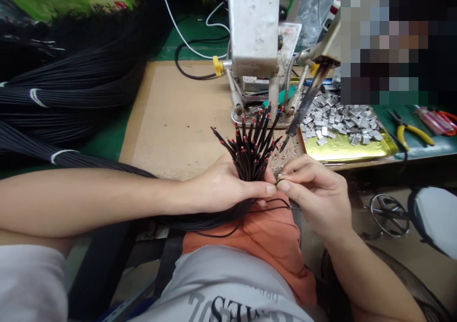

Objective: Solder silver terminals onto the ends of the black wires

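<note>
A thick bundle of black cables (250,162) with red inner wire tips fans out upward from my left hand (228,184), which is wrapped round it above my lap. The rest of the bundle trails off to the left under my forearm. Close by on the right, my right hand (314,193) pinches a single black cable between thumb and forefinger, its end near my left thumb. Whether something else small sits in that pinch is hidden by the fingers. Just above hangs a soldering iron (303,107), its tip pointing down at the bundle's right side.
A metal stand machine (253,31) stands on the cardboard sheet (160,117). Many small metal pieces (332,117) lie on a gold tray (357,150), with yellow-handled pliers (410,134) to its right. Tied black cable bundles (71,93) fill the left. Another person is at the upper right.
</note>
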The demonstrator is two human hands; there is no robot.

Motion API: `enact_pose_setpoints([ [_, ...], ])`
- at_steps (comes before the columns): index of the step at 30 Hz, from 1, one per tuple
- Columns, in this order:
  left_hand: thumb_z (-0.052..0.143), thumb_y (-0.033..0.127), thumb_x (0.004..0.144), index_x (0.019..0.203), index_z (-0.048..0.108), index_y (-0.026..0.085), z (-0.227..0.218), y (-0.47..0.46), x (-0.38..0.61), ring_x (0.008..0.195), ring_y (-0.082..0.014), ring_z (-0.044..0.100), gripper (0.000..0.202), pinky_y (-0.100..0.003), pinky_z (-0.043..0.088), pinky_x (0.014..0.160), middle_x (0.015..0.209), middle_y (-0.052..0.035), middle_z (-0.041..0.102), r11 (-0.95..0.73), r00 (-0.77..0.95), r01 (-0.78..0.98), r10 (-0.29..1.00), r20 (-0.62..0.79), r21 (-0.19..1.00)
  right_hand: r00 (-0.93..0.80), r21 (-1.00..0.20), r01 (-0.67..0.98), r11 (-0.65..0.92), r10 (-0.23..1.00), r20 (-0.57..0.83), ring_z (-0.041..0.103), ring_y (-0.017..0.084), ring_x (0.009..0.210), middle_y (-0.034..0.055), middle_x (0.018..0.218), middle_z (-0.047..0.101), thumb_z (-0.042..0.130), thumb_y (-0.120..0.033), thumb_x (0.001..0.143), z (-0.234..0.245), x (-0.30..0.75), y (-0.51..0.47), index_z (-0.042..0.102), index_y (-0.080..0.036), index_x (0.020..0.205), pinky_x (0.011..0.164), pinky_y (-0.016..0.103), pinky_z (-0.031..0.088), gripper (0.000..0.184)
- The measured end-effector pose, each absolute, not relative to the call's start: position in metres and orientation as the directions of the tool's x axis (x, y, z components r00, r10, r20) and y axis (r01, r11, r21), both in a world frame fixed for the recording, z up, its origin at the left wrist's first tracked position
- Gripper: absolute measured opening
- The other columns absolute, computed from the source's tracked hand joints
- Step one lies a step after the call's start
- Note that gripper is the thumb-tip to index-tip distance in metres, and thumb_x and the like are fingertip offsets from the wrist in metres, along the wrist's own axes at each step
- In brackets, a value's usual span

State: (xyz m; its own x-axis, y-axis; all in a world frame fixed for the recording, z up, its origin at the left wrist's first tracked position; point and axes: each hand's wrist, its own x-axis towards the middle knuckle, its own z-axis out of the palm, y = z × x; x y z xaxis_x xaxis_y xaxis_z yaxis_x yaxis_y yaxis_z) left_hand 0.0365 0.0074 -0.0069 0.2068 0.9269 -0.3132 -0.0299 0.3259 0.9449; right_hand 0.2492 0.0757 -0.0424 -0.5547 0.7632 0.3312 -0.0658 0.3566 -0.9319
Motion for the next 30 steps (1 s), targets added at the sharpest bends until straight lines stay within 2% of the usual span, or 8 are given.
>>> enact_pose_setpoints([
  [3, 0.089, 0.025, 0.088, 0.080, 0.073, 0.016, -0.007, 0.006, 0.039, 0.067, -0.0124, 0.071, 0.020, -0.022, 0.062, 0.068, 0.071, 0.0004, 0.075, 0.355, 0.209, -0.131, 0.923, -0.325, 0.926, -0.509, -0.857, -0.009, 0.515, 0.736, 0.447, 0.071, 0.018, 0.089, 0.0019, 0.095, 0.077, 0.086, -0.014, 0.097, -0.048, 0.250, 0.074, 0.084, -0.029, 0.092, 0.077, 0.035, 0.057, 0.016],
  [5, 0.092, 0.021, 0.084, 0.088, 0.073, 0.016, -0.008, 0.007, 0.041, 0.062, -0.0136, 0.073, 0.020, -0.023, 0.064, 0.065, 0.069, 0.0004, 0.075, 0.414, 0.134, -0.198, 0.909, -0.394, 0.889, -0.473, -0.818, 0.089, 0.569, 0.747, 0.468, 0.072, 0.021, 0.093, 0.0041, 0.098, 0.077, 0.082, -0.018, 0.101, -0.050, 0.251, 0.078, 0.084, -0.029, 0.095, 0.082, 0.038, 0.059, 0.013],
  [7, 0.092, 0.015, 0.081, 0.096, 0.073, 0.014, -0.010, 0.010, 0.043, 0.057, -0.0149, 0.074, 0.024, -0.023, 0.064, 0.059, 0.065, -0.0007, 0.075, 0.435, 0.028, -0.273, 0.895, -0.445, 0.858, -0.397, -0.846, 0.179, 0.502, 0.824, 0.405, 0.075, 0.021, 0.091, 0.0043, 0.097, 0.079, 0.080, -0.020, 0.102, -0.049, 0.249, 0.085, 0.083, -0.028, 0.098, 0.082, 0.038, 0.063, 0.008],
  [9, 0.089, 0.009, 0.081, 0.099, 0.073, 0.013, -0.011, 0.013, 0.044, 0.052, -0.0147, 0.072, 0.024, -0.021, 0.062, 0.054, 0.061, -0.0022, 0.075, 0.421, -0.038, -0.338, 0.887, -0.460, 0.842, -0.324, -0.913, 0.182, 0.365, 0.899, 0.295, 0.078, 0.018, 0.083, 0.0029, 0.094, 0.080, 0.082, -0.021, 0.100, -0.047, 0.245, 0.092, 0.082, -0.026, 0.100, 0.079, 0.035, 0.067, 0.005],
  [11, 0.088, 0.006, 0.081, 0.099, 0.073, 0.012, -0.011, 0.016, 0.044, 0.050, -0.0148, 0.071, 0.024, -0.020, 0.061, 0.051, 0.060, -0.0034, 0.075, 0.418, -0.034, -0.376, 0.886, -0.463, 0.827, -0.306, -0.964, 0.114, 0.240, 0.932, 0.196, 0.082, 0.017, 0.078, 0.0016, 0.090, 0.081, 0.084, -0.020, 0.096, -0.046, 0.239, 0.097, 0.081, -0.024, 0.100, 0.077, 0.033, 0.072, 0.006],
  [15, 0.084, 0.004, 0.081, 0.104, 0.077, 0.010, -0.013, 0.021, 0.040, 0.051, -0.0148, 0.072, 0.024, -0.020, 0.062, 0.051, 0.061, -0.0032, 0.075, 0.418, -0.002, -0.381, 0.892, -0.453, 0.825, -0.303, -0.996, -0.036, 0.086, 0.948, 0.093, 0.084, 0.018, 0.072, -0.0009, 0.085, 0.081, 0.093, -0.019, 0.089, -0.049, 0.233, 0.102, 0.074, -0.024, 0.103, 0.074, 0.032, 0.076, 0.024],
  [22, 0.075, 0.002, 0.084, 0.098, 0.079, 0.010, -0.013, 0.026, 0.038, 0.050, -0.0122, 0.068, 0.017, -0.022, 0.064, 0.053, 0.060, 0.0010, 0.070, 0.366, -0.017, -0.399, 0.914, -0.406, 0.841, -0.400, -0.997, -0.074, 0.010, 0.916, 0.039, 0.088, 0.019, 0.080, 0.0008, 0.092, 0.086, 0.092, -0.028, 0.097, -0.057, 0.236, 0.104, 0.080, -0.026, 0.110, 0.085, 0.035, 0.078, 0.018],
  [30, 0.071, 0.001, 0.088, 0.096, 0.079, 0.012, -0.010, 0.028, 0.041, 0.047, -0.0118, 0.066, 0.016, -0.022, 0.060, 0.052, 0.057, 0.0020, 0.068, 0.414, -0.038, -0.370, 0.888, -0.458, 0.832, -0.406, -0.997, -0.072, 0.031, 0.912, 0.058, 0.087, 0.020, 0.078, -0.0005, 0.089, 0.083, 0.091, -0.020, 0.094, -0.056, 0.233, 0.103, 0.078, -0.028, 0.104, 0.080, 0.035, 0.078, 0.018],
])
